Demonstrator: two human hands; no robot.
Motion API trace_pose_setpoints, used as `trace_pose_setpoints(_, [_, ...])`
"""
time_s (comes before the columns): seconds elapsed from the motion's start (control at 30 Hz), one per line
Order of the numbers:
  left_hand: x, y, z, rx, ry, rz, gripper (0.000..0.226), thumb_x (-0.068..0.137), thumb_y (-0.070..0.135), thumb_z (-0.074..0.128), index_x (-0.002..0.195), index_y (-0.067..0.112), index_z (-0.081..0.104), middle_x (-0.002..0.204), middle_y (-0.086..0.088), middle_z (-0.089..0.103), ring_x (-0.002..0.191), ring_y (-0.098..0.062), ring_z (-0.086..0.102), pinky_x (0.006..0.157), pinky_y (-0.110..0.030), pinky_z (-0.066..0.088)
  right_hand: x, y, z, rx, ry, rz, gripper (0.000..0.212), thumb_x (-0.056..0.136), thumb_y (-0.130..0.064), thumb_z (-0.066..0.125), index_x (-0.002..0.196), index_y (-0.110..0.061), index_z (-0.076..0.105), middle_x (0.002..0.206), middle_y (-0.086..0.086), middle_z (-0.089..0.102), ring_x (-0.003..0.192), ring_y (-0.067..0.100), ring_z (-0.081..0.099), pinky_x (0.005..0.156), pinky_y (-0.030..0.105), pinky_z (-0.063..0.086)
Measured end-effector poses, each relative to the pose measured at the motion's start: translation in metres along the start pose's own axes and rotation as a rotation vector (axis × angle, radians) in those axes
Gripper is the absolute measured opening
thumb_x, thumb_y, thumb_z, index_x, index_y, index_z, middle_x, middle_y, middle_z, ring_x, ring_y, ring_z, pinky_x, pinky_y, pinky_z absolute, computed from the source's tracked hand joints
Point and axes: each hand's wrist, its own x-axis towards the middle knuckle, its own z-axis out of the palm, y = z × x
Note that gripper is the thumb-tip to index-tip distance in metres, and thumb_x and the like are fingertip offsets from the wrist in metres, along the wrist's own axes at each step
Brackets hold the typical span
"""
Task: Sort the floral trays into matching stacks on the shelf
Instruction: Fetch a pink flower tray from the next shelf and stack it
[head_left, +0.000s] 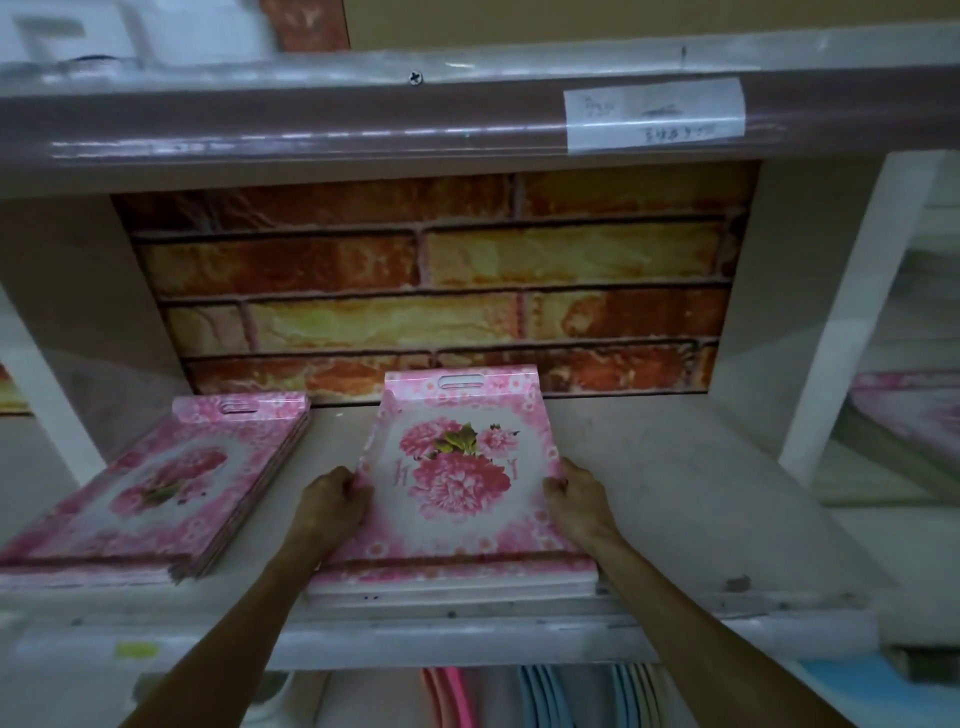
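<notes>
Both hands held one pink floral tray (457, 478) by its long edges, the left hand (332, 501) on the left rim and the right hand (576, 501) on the right rim, fingers (553, 486) curled over each edge and closed on it. The tray lay near the middle of the shelf (675, 499), its far end with the slot handle close to the brick-patterned back wall (426, 270) and its near end by the shelf's front lip. It appeared to rest on at least one more tray beneath it, judging by the layered edge at the front, so this looked like the start of a second pile. A taller stack of trays (171, 483) with a similar pink peony print sat just beside it to the left, turned at a slight angle. The two-sided grip probably served to keep the tray level and square it over the pile below while it was slid into line.
</notes>
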Motion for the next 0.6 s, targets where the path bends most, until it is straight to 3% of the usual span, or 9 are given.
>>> trace_pose_setpoints(0.1, [0.002, 0.0, 0.001, 0.047, -0.044, -0.011, 0.026, 0.096, 0.025, 0.053, 0.097, 0.001, 0.064, 0.095, -0.018, 0.07, 0.08, -0.028, 0.061, 0.068, -0.027, 0.039, -0.001, 0.001, -0.001, -0.014, -0.009, -0.007, 0.033, 0.096, -0.008, 0.046, 0.126, -0.007, 0.059, 0.124, 0.014, 0.066, 0.105, 0.029, 0.064, 0.078, 0.017, 0.041])
trace_pose_setpoints(0.17, [0.006, -0.001, -0.003, 0.069, -0.096, -0.004, 0.029, 0.095, 0.027, 0.054, 0.098, 0.001, 0.066, 0.094, -0.017, 0.071, 0.085, -0.031, 0.067, 0.066, -0.027, 0.043, -0.001, 0.002, -0.004, 0.017, -0.043, 0.011, 0.029, 0.095, -0.012, 0.049, 0.121, -0.008, 0.061, 0.12, 0.011, 0.067, 0.092, 0.022, 0.064, 0.074, 0.017, 0.042])
trace_pose_setpoints(0.23, [0.01, 0.0, -0.008, 0.026, -0.086, 0.018, 0.028, 0.092, 0.026, 0.059, 0.105, 0.002, 0.066, 0.098, -0.018, 0.07, 0.082, -0.033, 0.069, 0.063, -0.028, 0.049, 0.0, 0.004, -0.01, 0.038, -0.058, 0.007, 0.026, 0.096, -0.019, 0.053, 0.116, -0.008, 0.064, 0.117, 0.009, 0.069, 0.093, 0.019, 0.064, 0.078, 0.024, 0.048])
trace_pose_setpoints(0.3, [0.008, 0.009, -0.015, -0.074, -0.001, 0.06, 0.03, 0.092, 0.023, 0.062, 0.119, 0.008, 0.061, 0.113, -0.019, 0.063, 0.086, -0.035, 0.067, 0.066, -0.031, 0.052, -0.002, 0.005, -0.022, 0.035, -0.013, -0.034, 0.024, 0.096, -0.025, 0.056, 0.111, -0.011, 0.067, 0.112, 0.005, 0.071, 0.096, 0.017, 0.064, 0.082, 0.022, 0.047])
trace_pose_setpoints(0.4, [-0.008, 0.036, -0.021, -0.377, 0.07, 0.207, 0.011, 0.095, 0.016, 0.06, 0.102, 0.022, 0.064, 0.104, -0.013, 0.068, 0.087, -0.036, 0.069, 0.074, -0.039, 0.054, -0.01, 0.005, -0.047, 0.085, 0.092, -0.115, 0.016, 0.093, -0.02, 0.061, 0.104, -0.013, 0.07, 0.104, 0.0, 0.072, 0.096, 0.015, 0.065, 0.086, 0.021, 0.048])
trace_pose_setpoints(0.47, [-0.025, 0.06, -0.022, -0.555, 0.029, 0.279, 0.016, 0.096, 0.014, 0.057, 0.098, 0.029, 0.064, 0.1, -0.012, 0.069, 0.085, -0.035, 0.07, 0.077, -0.045, 0.055, -0.019, 0.009, -0.068, 0.116, 0.125, -0.161, 0.012, 0.092, -0.018, 0.062, 0.1, -0.014, 0.07, 0.097, -0.001, 0.073, 0.092, 0.014, 0.068, 0.085, 0.023, 0.051])
trace_pose_setpoints(0.6, [-0.056, 0.109, -0.006, -0.716, -0.053, 0.36, 0.017, 0.098, 0.013, 0.054, 0.112, 0.017, 0.063, 0.096, -0.011, 0.072, 0.077, -0.027, 0.071, 0.073, -0.039, 0.058, -0.041, 0.028, -0.116, 0.122, 0.169, -0.212, 0.011, 0.094, -0.017, 0.058, 0.093, -0.017, 0.069, 0.084, -0.003, 0.074, 0.077, 0.007, 0.071, 0.076, 0.022, 0.056])
